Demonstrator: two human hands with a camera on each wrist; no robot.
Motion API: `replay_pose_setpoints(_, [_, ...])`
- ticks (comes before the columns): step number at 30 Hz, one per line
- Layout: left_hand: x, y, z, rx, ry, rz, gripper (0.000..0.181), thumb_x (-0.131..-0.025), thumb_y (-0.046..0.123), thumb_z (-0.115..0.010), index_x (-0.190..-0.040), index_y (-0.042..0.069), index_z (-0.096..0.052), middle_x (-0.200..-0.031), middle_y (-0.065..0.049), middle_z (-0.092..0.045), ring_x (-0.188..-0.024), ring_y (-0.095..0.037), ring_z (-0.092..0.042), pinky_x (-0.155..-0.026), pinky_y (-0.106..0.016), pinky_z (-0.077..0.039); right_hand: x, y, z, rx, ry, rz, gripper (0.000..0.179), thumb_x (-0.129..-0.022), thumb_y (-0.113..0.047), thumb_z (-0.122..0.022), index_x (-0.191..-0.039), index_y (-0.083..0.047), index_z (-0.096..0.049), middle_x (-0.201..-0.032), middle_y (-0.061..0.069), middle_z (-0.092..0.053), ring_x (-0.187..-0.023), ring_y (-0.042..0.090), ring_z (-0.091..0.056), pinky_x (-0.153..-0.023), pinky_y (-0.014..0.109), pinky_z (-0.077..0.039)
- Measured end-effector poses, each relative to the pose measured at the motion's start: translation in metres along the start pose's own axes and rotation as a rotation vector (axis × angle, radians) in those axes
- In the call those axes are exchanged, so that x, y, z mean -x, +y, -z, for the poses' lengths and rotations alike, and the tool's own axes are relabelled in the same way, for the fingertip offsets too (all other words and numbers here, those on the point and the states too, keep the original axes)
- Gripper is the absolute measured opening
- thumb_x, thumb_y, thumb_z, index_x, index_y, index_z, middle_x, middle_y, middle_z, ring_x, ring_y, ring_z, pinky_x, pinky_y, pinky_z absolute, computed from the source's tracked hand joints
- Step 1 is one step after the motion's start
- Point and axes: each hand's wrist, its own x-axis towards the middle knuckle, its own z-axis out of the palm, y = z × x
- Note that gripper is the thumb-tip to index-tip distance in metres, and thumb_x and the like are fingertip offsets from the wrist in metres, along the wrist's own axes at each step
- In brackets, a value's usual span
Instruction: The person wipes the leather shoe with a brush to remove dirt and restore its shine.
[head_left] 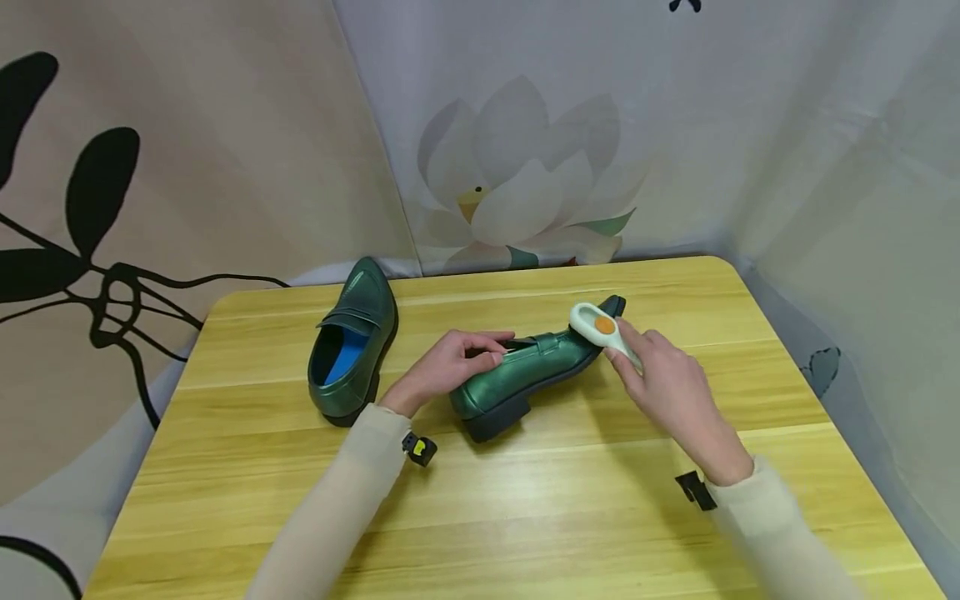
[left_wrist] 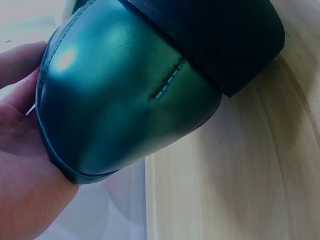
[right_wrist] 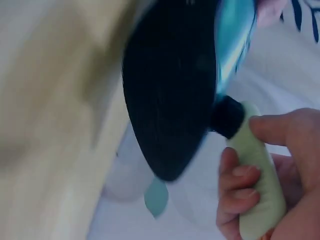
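A shiny green loafer (head_left: 525, 371) is held tilted over the table, its toe pointing to the far right. My left hand (head_left: 453, 362) grips it by the foot opening, with fingers at the rim. The left wrist view shows its rounded heel (left_wrist: 110, 90) and black heel block (left_wrist: 235, 45) close up. In my right hand (head_left: 663, 383) is a pale shoe brush (head_left: 588, 323) with an orange oval on top. Seen from the right wrist, the brush's dark head (right_wrist: 228, 117) is against the upper near the toe, beside the black sole (right_wrist: 170, 85).
The matching green loafer (head_left: 378, 304), with a blue insole, stands upright on the left side of the wooden table (head_left: 525, 517). Printed fabric (head_left: 750, 125) hangs behind the table's back edge.
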Motion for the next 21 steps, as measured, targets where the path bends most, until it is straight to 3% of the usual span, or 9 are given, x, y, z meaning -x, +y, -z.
replay_pose_setpoints(4, [0.001, 0.002, 0.001, -0.001, 0.003, -0.012, 0.025, -0.105, 0.015, -0.061, -0.12, 0.0, -0.075, -0.152, -0.008, -0.055, -0.145, -0.028, -0.045, -0.117, -0.049, -0.036, 0.019, -0.007, -0.016, -0.059, 0.077, 0.054, 0.052, -0.102, -0.022, -0.068, -0.148, -0.003, -0.055, -0.088, 0.013, -0.062, -0.054, 0.015, -0.042, -0.046, 0.03, -0.035])
replay_pose_setpoints(7, [0.001, 0.002, 0.001, -0.002, 0.001, -0.015, 0.025, -0.105, 0.015, -0.061, -0.12, 0.0, -0.075, -0.152, -0.009, -0.055, -0.145, -0.028, -0.045, -0.117, -0.049, -0.036, 0.021, -0.001, -0.023, -0.068, 0.136, 0.06, 0.052, -0.102, -0.02, -0.069, -0.149, -0.003, -0.055, -0.091, 0.015, -0.064, -0.055, 0.016, -0.044, -0.046, 0.03, -0.035])
replay_pose_setpoints(14, [0.0, -0.002, 0.0, -0.009, 0.004, -0.008, 0.025, -0.105, 0.016, -0.061, -0.119, 0.001, -0.076, -0.152, -0.009, -0.055, -0.145, -0.029, -0.045, -0.118, -0.049, -0.035, -0.012, 0.032, -0.019, -0.07, 0.189, -0.043, 0.05, -0.107, -0.025, -0.06, -0.147, 0.004, -0.053, -0.087, 0.022, -0.063, -0.058, 0.025, -0.047, -0.046, 0.037, -0.036])
replay_pose_setpoints(17, [0.0, -0.003, -0.001, -0.014, 0.012, 0.004, 0.025, -0.105, 0.016, -0.061, -0.12, 0.002, -0.076, -0.152, -0.007, -0.055, -0.145, -0.028, -0.045, -0.118, -0.048, -0.036, -0.028, 0.045, -0.014, -0.068, 0.164, -0.083, 0.052, -0.109, -0.029, -0.056, -0.148, 0.005, -0.052, -0.086, 0.024, -0.062, -0.059, 0.03, -0.05, -0.048, 0.043, -0.038])
replay_pose_setpoints(21, [0.0, -0.002, -0.002, -0.009, 0.021, 0.017, 0.026, -0.105, 0.014, -0.061, -0.123, 0.002, -0.075, -0.153, -0.006, -0.055, -0.146, -0.028, -0.044, -0.118, -0.047, -0.036, -0.04, 0.053, -0.01, -0.103, 0.108, -0.117, 0.055, -0.11, -0.033, -0.051, -0.15, 0.005, -0.049, -0.098, 0.031, -0.066, -0.071, 0.038, -0.057, -0.057, 0.053, -0.044])
